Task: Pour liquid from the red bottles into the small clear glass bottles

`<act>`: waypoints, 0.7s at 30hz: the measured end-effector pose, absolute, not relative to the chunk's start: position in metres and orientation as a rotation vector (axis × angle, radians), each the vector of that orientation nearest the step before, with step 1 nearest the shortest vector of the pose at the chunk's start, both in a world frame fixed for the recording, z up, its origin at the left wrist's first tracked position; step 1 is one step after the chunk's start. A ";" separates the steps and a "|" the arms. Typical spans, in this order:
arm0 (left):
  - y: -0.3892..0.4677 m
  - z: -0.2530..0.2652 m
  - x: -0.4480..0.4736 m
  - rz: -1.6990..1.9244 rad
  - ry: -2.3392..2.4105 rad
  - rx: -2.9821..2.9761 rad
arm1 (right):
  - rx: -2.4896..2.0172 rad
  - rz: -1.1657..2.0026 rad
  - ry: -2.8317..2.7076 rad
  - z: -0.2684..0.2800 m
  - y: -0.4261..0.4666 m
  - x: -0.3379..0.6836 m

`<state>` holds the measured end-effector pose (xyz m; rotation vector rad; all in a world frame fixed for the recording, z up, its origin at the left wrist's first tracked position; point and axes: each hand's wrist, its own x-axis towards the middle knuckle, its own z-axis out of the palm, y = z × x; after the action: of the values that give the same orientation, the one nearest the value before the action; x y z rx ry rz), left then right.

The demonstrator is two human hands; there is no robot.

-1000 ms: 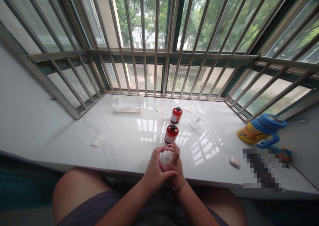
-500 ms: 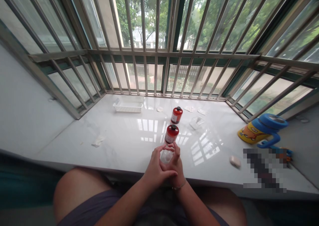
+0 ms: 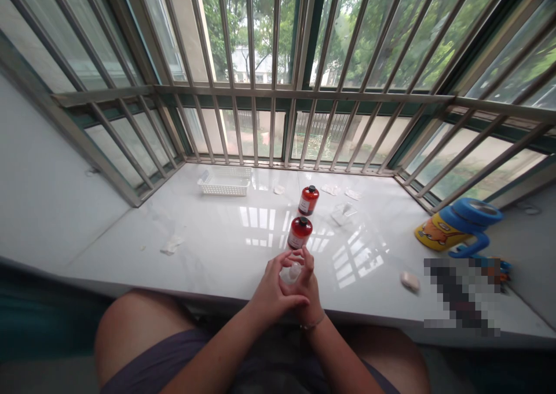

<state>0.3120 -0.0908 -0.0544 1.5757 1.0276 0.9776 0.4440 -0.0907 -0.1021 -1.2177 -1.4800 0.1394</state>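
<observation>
Near the front edge of the white ledge, my left hand and my right hand are curled together around a small clear container. Fingers of both hands meet over its far side, and part of it is hidden by them. Just beyond the fingertips stands a red bottle with a black cap and a pale label. A second red bottle of the same look is upright behind it. To the right of that lies a clear, see-through piece, its kind hard to make out.
A white plastic basket sits at the back left of the ledge. Crumpled white scraps lie about. At the right are a blue and yellow jug, a small pinkish case and a blurred-out patch. Metal bars close off the back.
The clear container has turned slightly between my hands, and a rounded part of it shows higher up. Both hands stay nearly in place; the bottles have not moved.
</observation>
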 end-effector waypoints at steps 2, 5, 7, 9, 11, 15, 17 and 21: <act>-0.090 -0.052 0.312 0.952 1.000 1.591 | -1.217 0.137 -1.484 -0.103 -0.091 0.444; -0.090 -0.050 0.312 0.991 0.993 1.629 | -1.209 0.143 -1.493 -0.102 -0.091 0.445; -0.092 -0.049 0.313 1.020 1.016 1.630 | -1.211 0.140 -1.495 -0.102 -0.091 0.445; -0.092 -0.049 0.313 1.010 1.032 1.601 | -1.223 0.134 -1.493 -0.101 -0.091 0.445; -0.091 -0.050 0.313 0.978 1.024 1.591 | -1.239 0.127 -1.490 -0.101 -0.091 0.445; -0.090 -0.051 0.312 0.968 0.970 1.635 | -1.245 0.110 -1.500 -0.100 -0.092 0.446; -0.090 -0.052 0.312 1.013 0.965 1.647 | -1.232 0.111 -1.513 -0.099 -0.092 0.446; -0.091 -0.053 0.313 1.007 1.012 1.622 | -1.223 0.114 -1.518 -0.097 -0.092 0.446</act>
<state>0.3126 -0.0908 -0.0530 1.6222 1.0117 1.0066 0.4464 -0.0916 -0.0972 -1.2232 -1.5175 0.1143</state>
